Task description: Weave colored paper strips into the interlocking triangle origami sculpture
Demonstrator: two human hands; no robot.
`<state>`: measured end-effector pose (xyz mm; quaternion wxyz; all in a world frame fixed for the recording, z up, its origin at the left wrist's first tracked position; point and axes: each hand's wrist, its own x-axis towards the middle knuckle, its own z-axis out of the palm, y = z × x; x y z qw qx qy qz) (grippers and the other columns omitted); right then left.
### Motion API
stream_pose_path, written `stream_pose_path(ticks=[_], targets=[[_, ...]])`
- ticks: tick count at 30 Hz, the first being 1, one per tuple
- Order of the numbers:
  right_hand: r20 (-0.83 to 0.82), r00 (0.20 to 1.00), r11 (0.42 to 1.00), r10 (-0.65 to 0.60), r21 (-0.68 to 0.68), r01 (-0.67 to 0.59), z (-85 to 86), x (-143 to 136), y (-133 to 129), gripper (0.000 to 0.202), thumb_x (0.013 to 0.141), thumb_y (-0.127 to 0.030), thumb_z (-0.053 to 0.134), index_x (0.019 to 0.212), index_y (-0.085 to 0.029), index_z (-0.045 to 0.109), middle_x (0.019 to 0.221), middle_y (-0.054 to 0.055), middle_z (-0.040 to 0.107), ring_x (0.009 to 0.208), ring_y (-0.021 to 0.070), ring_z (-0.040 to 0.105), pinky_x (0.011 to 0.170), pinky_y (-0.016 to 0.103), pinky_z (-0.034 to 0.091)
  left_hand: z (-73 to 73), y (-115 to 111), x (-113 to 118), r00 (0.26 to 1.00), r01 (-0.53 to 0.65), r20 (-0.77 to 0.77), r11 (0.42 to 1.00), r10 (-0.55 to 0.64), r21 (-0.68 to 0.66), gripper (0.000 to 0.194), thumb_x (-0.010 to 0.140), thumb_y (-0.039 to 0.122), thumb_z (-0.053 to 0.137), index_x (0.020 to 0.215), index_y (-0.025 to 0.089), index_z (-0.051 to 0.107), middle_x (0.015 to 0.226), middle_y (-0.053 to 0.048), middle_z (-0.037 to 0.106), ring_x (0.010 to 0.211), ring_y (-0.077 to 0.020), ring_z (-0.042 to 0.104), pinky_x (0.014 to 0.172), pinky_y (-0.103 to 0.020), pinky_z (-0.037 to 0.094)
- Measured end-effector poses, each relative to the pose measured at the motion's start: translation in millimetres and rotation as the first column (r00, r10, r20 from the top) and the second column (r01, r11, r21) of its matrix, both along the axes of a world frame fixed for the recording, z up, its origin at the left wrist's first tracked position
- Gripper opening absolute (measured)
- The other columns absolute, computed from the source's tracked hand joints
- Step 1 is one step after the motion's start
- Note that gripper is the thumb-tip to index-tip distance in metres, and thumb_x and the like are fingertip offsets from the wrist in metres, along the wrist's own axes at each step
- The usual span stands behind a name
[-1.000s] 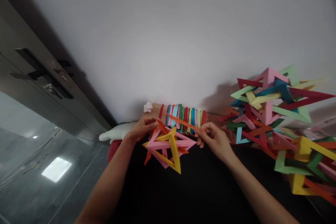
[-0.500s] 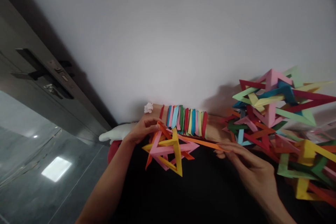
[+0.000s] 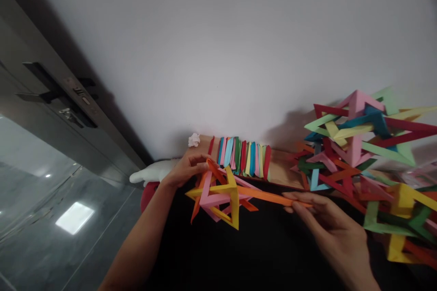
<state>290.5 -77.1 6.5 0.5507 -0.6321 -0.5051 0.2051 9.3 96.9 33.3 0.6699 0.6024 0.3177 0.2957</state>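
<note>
Pinched between the fingers of my left hand (image 3: 187,169) is an orange corner of a folded-paper star (image 3: 218,198), made of interlocking yellow, pink and orange strips. My right hand (image 3: 327,223) grips the free end of a long orange paper strip (image 3: 264,195). That strip reaches leftward behind the yellow point of the star; where its other end sits is hidden. The star hangs above my dark lap, its points facing down and toward me.
Folded strips in several colours (image 3: 246,157) lie in a row on a brown ledge (image 3: 282,166) against the wall. A crumpled white paper ball (image 3: 194,140) sits left of them. Finished paper stars (image 3: 355,132) pile up at right. A grey door (image 3: 44,86) stands at left.
My right hand has moved slightly down and right, and the orange strip has turned to show more of its flat face. My left hand keeps its hold on the star.
</note>
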Motion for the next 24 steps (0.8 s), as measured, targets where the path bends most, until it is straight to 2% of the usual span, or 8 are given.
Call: stream_pose_path(ticks=[4,9,15,18,21,24], targets=[[-0.062,0.997,0.99,0.048,-0.128,-0.056,-5.1,-5.4,1.9,0.027,0.079,-0.039,0.066,0.101,-0.023,0.068,0.099,0.005,0.075,0.079,0.0181,0.073,0.07,0.02,0.059,0.5,-0.3,0.6,1.0,-0.018,-0.01,0.998,0.019,0.053,0.023,0.075,0.03,0.073,0.09,0.013,0.07,0.084,-0.005,0.071,0.056,-0.0079,0.058,0.049,-0.017,0.045],[-0.051,0.987,0.973,0.151,-0.166,-0.158,-3.4,-14.6,7.3,0.027,0.083,-0.04,0.061,0.102,-0.021,0.067,0.091,0.005,0.076,0.081,0.0198,0.073,0.071,0.022,0.059,0.5,-0.8,0.2,1.0,-0.013,-0.004,0.997,0.014,0.076,0.022,0.076,0.03,0.072,0.091,0.014,0.07,0.09,-0.006,0.072,0.071,-0.0124,0.065,0.062,-0.02,0.049],[0.138,0.966,0.969,0.219,-0.146,-0.199,2.0,-31.8,8.1,0.029,0.09,-0.037,0.052,0.112,-0.021,0.062,0.1,0.007,0.074,0.082,0.0197,0.073,0.076,0.026,0.059,2.8,-2.9,0.5,1.0,0.015,0.021,0.998,-0.016,0.061,0.022,0.075,0.029,0.073,0.092,0.015,0.07,0.093,-0.006,0.073,0.08,-0.0138,0.066,0.069,-0.021,0.05],[0.215,0.945,0.965,0.245,-0.15,-0.215,4.5,-40.6,7.0,0.035,0.093,-0.037,0.045,0.122,-0.02,0.054,0.1,0.009,0.074,0.083,0.0205,0.073,0.076,0.029,0.059,3.6,-3.3,1.1,0.998,0.035,0.046,0.998,-0.038,0.054,0.022,0.075,0.029,0.073,0.092,0.015,0.071,0.094,-0.006,0.073,0.084,-0.0149,0.066,0.073,-0.023,0.051],[0.218,0.939,0.952,0.267,-0.209,-0.223,6.8,-47.0,4.2,0.042,0.096,-0.039,0.034,0.131,-0.018,0.043,0.099,0.012,0.074,0.082,0.0207,0.073,0.072,0.03,0.06,2.4,-3.0,1.1,0.998,0.034,0.043,0.998,-0.037,0.059,0.023,0.074,0.03,0.074,0.092,0.015,0.072,0.094,-0.007,0.073,0.083,-0.0155,0.067,0.074,-0.024,0.051],[0.197,0.931,0.926,0.309,-0.284,-0.247,10.9,-47.7,0.0,0.046,0.098,-0.04,0.028,0.137,-0.017,0.034,0.089,0.011,0.075,0.073,0.0191,0.074,0.067,0.029,0.06,0.3,-2.6,0.8,1.0,0.015,0.019,0.999,-0.015,0.048,0.026,0.071,0.029,0.075,0.092,0.014,0.072,0.093,-0.007,0.074,0.078,-0.0162,0.068,0.069,-0.024,0.052]])
